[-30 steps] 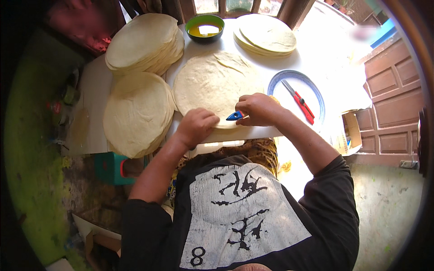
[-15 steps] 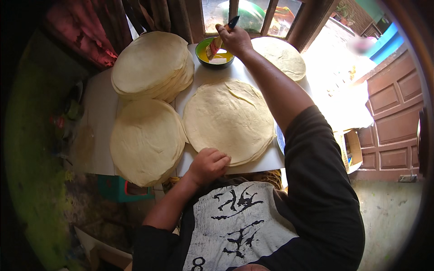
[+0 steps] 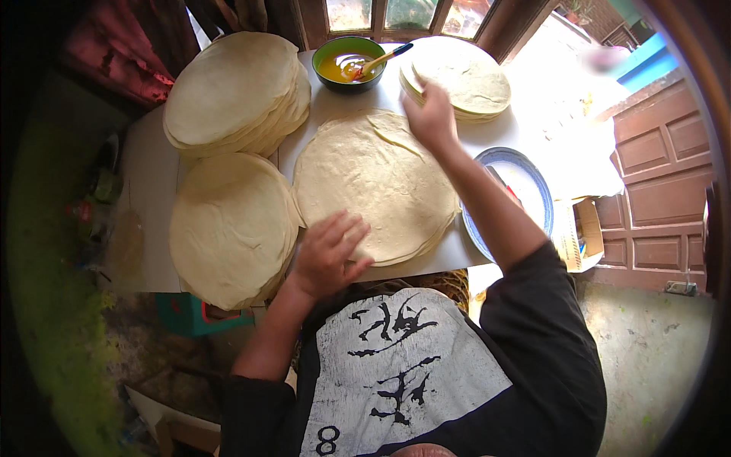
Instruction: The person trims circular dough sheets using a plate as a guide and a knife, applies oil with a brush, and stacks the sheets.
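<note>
A stack of thin, round, pale dough sheets [image 3: 373, 183] lies in the middle of the white table. My left hand [image 3: 329, 255] rests at its near left edge, fingers spread and holding nothing visible. Past its far right edge is my right hand [image 3: 434, 120], smeared by motion, so its fingers cannot be made out. A brush [image 3: 388, 59] with a dark-tipped handle leans in a green bowl [image 3: 327, 75] of yellow liquid beyond the stack; no hand touches it.
A tall dough stack [image 3: 228, 91] and a lower one [image 3: 228, 228] stand on the left, another [image 3: 472, 76] at the far right. A blue-rimmed plate [image 3: 546, 186] holds a partly hidden red item. Beyond are a window frame [image 3: 308, 23] and a wooden door [image 3: 659, 175].
My right hand has let go of the brush, now leaning in the bowl, and come nearer. My left hand has spread its fingers and shifted slightly left. The view has moved a little.
</note>
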`<state>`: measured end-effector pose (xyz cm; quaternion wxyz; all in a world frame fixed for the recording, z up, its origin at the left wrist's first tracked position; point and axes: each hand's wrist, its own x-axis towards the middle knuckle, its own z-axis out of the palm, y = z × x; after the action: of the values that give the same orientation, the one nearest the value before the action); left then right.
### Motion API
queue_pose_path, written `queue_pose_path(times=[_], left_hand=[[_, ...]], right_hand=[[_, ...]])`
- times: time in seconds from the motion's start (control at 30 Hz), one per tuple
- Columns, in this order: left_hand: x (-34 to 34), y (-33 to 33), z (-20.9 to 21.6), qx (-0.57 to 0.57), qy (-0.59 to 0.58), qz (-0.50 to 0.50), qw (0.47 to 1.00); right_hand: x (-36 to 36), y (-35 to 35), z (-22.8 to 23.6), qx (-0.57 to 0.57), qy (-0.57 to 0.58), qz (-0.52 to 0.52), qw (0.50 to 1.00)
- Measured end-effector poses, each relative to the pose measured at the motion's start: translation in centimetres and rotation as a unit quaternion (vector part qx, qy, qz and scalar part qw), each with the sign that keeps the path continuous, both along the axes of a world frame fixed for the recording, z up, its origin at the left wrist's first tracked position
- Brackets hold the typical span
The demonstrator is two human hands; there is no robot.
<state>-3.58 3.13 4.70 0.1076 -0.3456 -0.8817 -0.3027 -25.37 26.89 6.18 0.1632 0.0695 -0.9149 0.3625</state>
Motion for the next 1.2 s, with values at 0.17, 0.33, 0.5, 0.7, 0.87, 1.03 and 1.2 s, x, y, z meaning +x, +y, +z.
queue_pose_path(times=[0.17, 0.33, 0.5, 0.7, 0.87, 1.03, 1.2], left_hand=[[-2.0, 0.4, -1.1, -0.22, -0.066, 0.124, 0.965], [-2.1, 0.2, -1.5, -0.26, -0.103, 0.131, 0.951], [-2.2, 0.8, -0.4, -0.263, -0.127, 0.146, 0.945], [-10.6, -0.3, 2.0, -0.128, -0.026, 0.156, 0.979], [-17.1, 0.0, 1.7, -0.137, -0.13, 0.194, 0.963], [-19.2, -0.4, 0.5, -0.162, -0.175, 0.211, 0.948], [-19.7, -0.7, 0.1, -0.064, -0.222, 0.249, 0.941]], right_hand=[[9.8, 1.7, -3.7, 0.286, -0.034, 0.113, 0.951], [8.2, 1.5, -3.9, 0.264, -0.012, 0.126, 0.956], [6.7, 0.2, -3.2, 0.315, -0.019, 0.158, 0.936], [1.6, -0.8, -5.4, 0.159, 0.13, 0.101, 0.973], [-0.2, 0.3, -3.8, 0.192, 0.021, 0.061, 0.979], [-0.4, 0.6, -3.1, 0.168, 0.051, 0.059, 0.983], [-1.0, 1.3, -3.7, 0.083, 0.015, 0.061, 0.995]])
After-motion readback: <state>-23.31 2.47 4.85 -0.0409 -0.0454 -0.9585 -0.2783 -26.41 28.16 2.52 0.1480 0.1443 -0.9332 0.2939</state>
